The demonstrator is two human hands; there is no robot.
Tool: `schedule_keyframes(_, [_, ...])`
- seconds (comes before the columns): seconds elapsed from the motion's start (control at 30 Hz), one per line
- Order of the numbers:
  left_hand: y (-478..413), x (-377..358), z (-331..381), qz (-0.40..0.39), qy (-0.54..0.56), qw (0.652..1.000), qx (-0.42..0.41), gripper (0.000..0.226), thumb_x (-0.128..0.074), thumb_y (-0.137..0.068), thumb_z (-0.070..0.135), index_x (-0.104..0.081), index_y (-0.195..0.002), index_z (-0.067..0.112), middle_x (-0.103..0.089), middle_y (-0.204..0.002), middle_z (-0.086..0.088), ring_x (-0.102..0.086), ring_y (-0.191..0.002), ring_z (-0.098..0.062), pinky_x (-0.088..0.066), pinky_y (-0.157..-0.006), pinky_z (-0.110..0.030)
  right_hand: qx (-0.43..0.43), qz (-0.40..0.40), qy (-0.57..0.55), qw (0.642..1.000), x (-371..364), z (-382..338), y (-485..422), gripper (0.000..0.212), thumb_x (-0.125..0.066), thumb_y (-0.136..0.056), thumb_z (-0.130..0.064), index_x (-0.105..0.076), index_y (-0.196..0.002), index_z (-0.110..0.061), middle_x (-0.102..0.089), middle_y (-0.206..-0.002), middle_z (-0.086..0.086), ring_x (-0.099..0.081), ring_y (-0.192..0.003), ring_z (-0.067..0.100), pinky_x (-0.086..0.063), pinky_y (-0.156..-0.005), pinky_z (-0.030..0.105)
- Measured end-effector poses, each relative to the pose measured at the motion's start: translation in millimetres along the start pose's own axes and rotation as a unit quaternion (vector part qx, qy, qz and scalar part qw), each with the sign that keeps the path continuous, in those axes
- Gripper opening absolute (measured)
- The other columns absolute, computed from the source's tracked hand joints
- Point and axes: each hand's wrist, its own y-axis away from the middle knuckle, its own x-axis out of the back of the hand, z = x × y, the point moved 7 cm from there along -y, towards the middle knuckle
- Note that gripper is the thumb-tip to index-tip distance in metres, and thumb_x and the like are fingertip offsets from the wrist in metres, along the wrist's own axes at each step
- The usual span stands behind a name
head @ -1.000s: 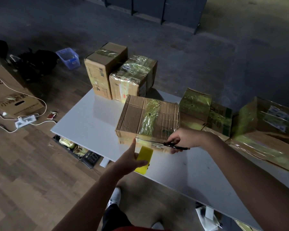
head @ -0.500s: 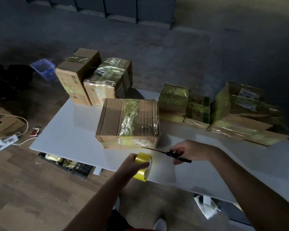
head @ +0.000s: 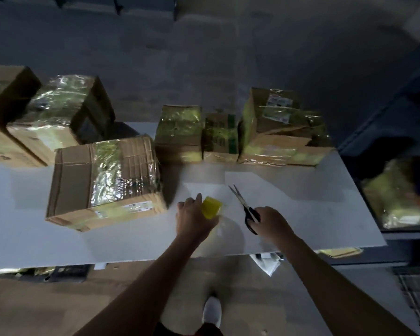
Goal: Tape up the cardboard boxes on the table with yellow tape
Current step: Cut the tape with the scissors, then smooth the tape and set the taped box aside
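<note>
1. Left hand (head: 194,218), fingers curled round a small roll of yellow tape (head: 212,208), over the flat white desk (head: 58,236) near its front edge; contact between roll and desk not discernible.
2. Right hand (head: 271,223), gripping the black loops of a pair of steel-bladed scissors (head: 243,203); blades slightly parted, tips pointing away from the person, just right of the roll and apart from it.
3. Large brown corrugated cardboard box (head: 78,187), flat on the desk to the left of both hands; glossy yellow-tinted band of tape across its top and down the near face, small white printed labels on that face.
4. Behind the large box, at the far left: plain brown cardboard box (head: 3,110), cut off by the frame edge, and against its right side a brown box heavily wrapped in shiny tape (head: 58,110).
5. Row of three tape-wrapped boxes along the far edge of the desk, sides touching or nearly so: squat brown box (head: 178,132), narrow box with green print (head: 220,135), and at the right a larger box with a white label (head: 280,127).
6. Below the front edge of the desk, brown floor (head: 58,309) and a white shoe (head: 212,311) between the two forearms.
</note>
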Motion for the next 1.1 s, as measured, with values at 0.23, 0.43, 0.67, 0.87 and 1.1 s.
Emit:
schedule_keyframes(0.23, [-21,-22,1,-0.008,0.168,0.981,0.098,0.084,-0.076,-0.08,0.035,-0.032,-0.146,0.009,-0.065,-0.116,-0.009,-0.058,-0.111,-0.026,-0.041,-0.086,-0.026,-0.07,0.047,0.07,0.994,-15,29,2,0.036,-0.051,-0.096,-0.035,-0.05,-0.117,-0.006,-0.05,-0.116,0.012,-0.057,-0.106,0.03,-0.045,-0.081,0.032])
schedule_keyframes(0.43, [-33,-51,-13,-0.049,0.228,0.956,0.178,0.074,-0.069,-0.086,0.035,-0.035,-0.144,0.006,-0.066,-0.112,-0.013,-0.061,-0.108,-0.032,-0.049,-0.097,-0.042,-0.048,0.078,-0.017,0.996,-13,19,-5,0.04,-0.047,-0.096,-0.017,-0.046,-0.133,-0.001,-0.053,-0.129,0.019,-0.05,-0.12,0.032,-0.038,-0.097,0.033])
schedule_keyframes(0.67, [-45,-50,-3,-0.088,0.17,0.974,0.124,0.057,-0.061,-0.09,0.046,-0.051,-0.132,0.009,-0.059,-0.13,-0.012,-0.06,-0.112,-0.03,-0.046,-0.099,-0.036,-0.031,0.09,-0.042,0.995,-1,-2,-14,0.035,-0.045,-0.095,-0.013,-0.054,-0.127,-0.004,-0.059,-0.124,0.018,-0.052,-0.117,0.031,-0.039,-0.093,0.032])
schedule_keyframes(0.87, [-39,-15,8,-0.06,0.121,0.989,0.066,0.052,-0.05,-0.097,0.039,-0.046,-0.139,0.008,-0.051,-0.141,-0.012,-0.046,-0.13,-0.026,-0.034,-0.102,-0.029,0.029,0.125,-0.124,0.984,20,-62,-20,0.041,-0.047,-0.092,-0.006,-0.054,-0.132,-0.007,-0.058,-0.133,0.014,-0.053,-0.124,0.027,-0.042,-0.103,0.036])
schedule_keyframes(1.1, [-17,64,-4,-0.026,0.211,0.977,0.013,0.021,-0.049,-0.099,0.02,-0.064,-0.106,0.007,-0.068,-0.081,0.001,-0.068,-0.065,-0.008,-0.058,-0.058,-0.03,0.143,0.157,-0.165,0.963,26,-163,-22,0.035,-0.05,-0.09,-0.003,-0.06,-0.124,-0.004,-0.063,-0.121,0.013,-0.058,-0.112,0.025,-0.039,-0.09,0.022])
